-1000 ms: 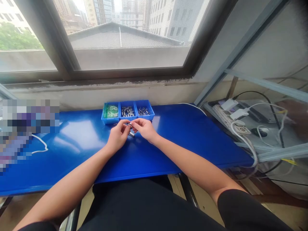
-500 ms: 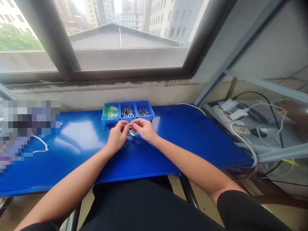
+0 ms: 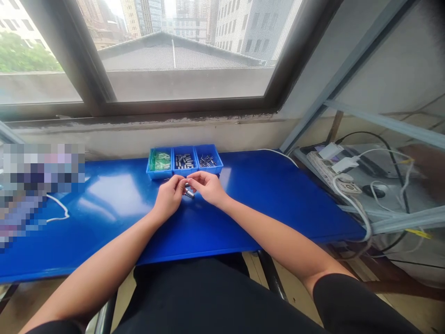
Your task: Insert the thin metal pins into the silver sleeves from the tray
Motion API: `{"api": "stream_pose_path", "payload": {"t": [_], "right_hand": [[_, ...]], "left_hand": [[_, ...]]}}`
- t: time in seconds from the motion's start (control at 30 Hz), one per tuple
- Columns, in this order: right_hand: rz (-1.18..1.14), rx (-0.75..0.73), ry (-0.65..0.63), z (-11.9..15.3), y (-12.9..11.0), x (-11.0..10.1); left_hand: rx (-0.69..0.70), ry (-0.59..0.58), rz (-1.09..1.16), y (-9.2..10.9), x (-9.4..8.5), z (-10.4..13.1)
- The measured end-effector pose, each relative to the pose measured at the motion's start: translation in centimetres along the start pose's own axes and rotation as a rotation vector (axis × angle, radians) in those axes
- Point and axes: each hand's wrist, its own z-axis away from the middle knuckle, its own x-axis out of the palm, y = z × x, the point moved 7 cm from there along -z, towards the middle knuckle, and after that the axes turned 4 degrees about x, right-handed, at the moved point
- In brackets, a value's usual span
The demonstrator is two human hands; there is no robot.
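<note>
My left hand (image 3: 169, 194) and my right hand (image 3: 207, 187) meet fingertip to fingertip just in front of the blue bins. Both are closed in a pinch. Whatever sits between the fingers is too small and too covered to name. Just below the fingertips shows a short shiny metal cylinder (image 3: 189, 193); I cannot tell if it lies on the table. Behind the hands stand three joined blue bins: the left bin (image 3: 160, 175) has pale pieces in green plastic, the middle bin (image 3: 185, 170) short metal cylinders, the right bin (image 3: 212, 170) thin metal pins.
The blue table (image 3: 264, 199) runs under a window (image 3: 187, 99). On the right, a metal rack (image 3: 410, 220) holds a power strip (image 3: 333, 174), chargers and cables. A white cable (image 3: 59, 208) lies at left beside a pixelated area.
Both hands stay pinched together in nearly the same place. The fingertips have shifted very slightly, and the view has moved a little.
</note>
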Motion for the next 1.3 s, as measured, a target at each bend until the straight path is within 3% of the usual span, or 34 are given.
{"api": "stream_pose_path", "payload": {"t": [0.5, 1.0, 1.3], "right_hand": [[-0.113, 0.101, 0.006, -0.45, 0.84, -0.29], [-0.046, 0.020, -0.069, -0.06, 0.19, 0.41], [0.007, 0.100, -0.060, -0.10, 0.11, 0.18]], "left_hand": [[0.030, 0.017, 0.079, 0.13, 0.30, 0.18], [-0.003, 0.056, 0.073, -0.34, -0.07, 0.15], [0.038, -0.012, 0.083, -0.03, 0.79, 0.26]]}}
